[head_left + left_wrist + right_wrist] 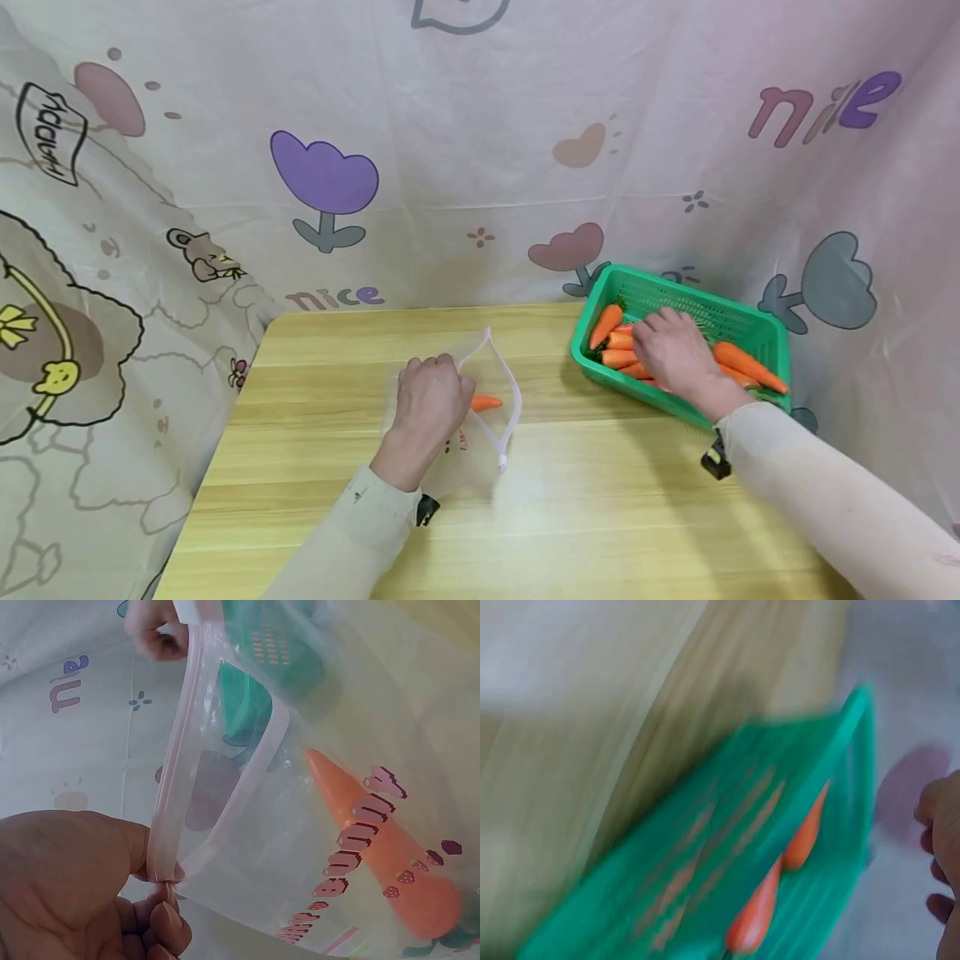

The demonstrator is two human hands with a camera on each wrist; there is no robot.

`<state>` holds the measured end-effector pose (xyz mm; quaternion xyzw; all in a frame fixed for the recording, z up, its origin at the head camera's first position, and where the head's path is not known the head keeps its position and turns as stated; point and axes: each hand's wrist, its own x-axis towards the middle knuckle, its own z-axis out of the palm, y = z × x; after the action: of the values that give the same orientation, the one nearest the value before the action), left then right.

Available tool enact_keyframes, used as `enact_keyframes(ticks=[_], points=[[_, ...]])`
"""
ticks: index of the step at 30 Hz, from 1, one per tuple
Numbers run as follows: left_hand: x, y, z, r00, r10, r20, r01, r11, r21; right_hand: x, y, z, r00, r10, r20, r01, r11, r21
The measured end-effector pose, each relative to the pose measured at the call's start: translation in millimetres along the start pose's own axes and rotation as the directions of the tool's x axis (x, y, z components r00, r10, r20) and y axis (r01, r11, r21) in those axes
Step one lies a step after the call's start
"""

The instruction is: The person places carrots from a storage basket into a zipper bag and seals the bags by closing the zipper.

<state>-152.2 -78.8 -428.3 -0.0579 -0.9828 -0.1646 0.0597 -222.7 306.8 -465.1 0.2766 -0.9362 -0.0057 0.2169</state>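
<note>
A cloth backdrop (480,167) printed with tulips, hearts and the word "nice" hangs behind and to both sides of a pale wooden desk (600,517). At the far right of the desk stands a green plastic basket (750,321) with slotted walls, holding a heap of orange carrots (746,364) with green tops. The right hand (675,350) lies inside the basket on top of the carrots, fingers bent down among them; whether its grip has closed on one cannot be told from the head view, and the right wrist view is too blurred to settle it, showing only the basket wall, two carrots and the fingertips (939,859) at the edge. Near the middle of the desk lies a clear zip bag (468,450) with a pinkish rim and small printed letters, its mouth standing open toward the basket. The left hand (427,400) holds the bag up by the near side of its rim, the grip pinching the zip strip between thumb and curled fingers (169,919), as the left wrist view shows plainly. Inside the bag lies a single carrot (382,847), its pointed end toward the open mouth and its thick end deeper in the bag, resting against the lower wall.
</note>
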Motion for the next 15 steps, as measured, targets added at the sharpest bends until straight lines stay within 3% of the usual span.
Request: enact_keyframes(ticks=[3,7,15], points=[[0.1,-1.9,0.9,1.0,-0.001,-0.002,0.001,1.0,-0.007,-14.1,30.3,5.0,0.99,-0.008,0.137,0.021,0.996,-0.09],[-0.5,-4.2,2.0,1.0,-0.001,-0.023,0.001,1.0,-0.007,-28.2,56.7,14.6,0.953,-0.022,0.301,0.076,0.983,-0.166],[-1.2,-7.9,4.5,1.0,0.004,-0.013,-0.004,1.0,-0.008,-34.0,71.6,33.5,0.868,-0.003,0.496,0.106,0.978,-0.181]])
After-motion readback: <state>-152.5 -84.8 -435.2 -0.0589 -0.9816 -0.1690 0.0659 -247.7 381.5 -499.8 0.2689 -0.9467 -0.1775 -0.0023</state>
